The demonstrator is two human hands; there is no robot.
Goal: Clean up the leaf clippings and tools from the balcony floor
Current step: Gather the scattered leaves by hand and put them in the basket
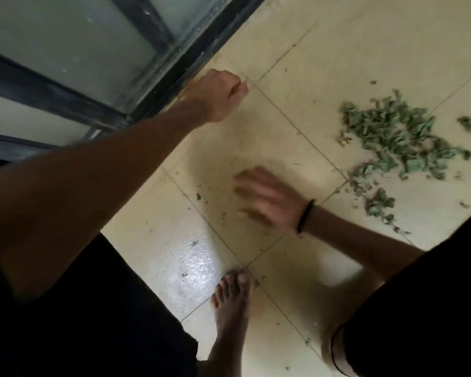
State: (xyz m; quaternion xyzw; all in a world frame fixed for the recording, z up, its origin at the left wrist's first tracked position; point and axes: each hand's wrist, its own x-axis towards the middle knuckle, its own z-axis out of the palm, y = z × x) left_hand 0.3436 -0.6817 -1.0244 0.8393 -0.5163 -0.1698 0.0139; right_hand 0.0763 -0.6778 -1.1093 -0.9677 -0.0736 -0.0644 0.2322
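While you crouch over the pale tiled floor [337, 50], your left hand [218, 96] reaches up toward the upper middle of the frame, close to the dark door frame [201, 50] with its cloudy glass [74, 42]. The fingers of that hand are curled in, like a loose fist, with one fingertip poking out to the right. You cannot tell if something small is tucked inside it. Your right hand [269, 200] is in the middle of the frame, low over the tiles, and it looks blurry. Its fingers are spread out and mostly straight, pointing to the left, and it has nothing in it. A thin black band [305, 216] goes around that wrist. The leaf clippings [397, 137] lie in a green heap at the right side of the frame, well apart from both hands. A smaller clump [378, 204] sits just below the heap, and one little bit [468, 123] lies off to its right. Tiny green crumbs are scattered over the tiles near your right hand too. Your bare foot [230, 303] stands flat on the floor at the bottom middle of the frame. Dark clothes fill the lower left and lower right corners.
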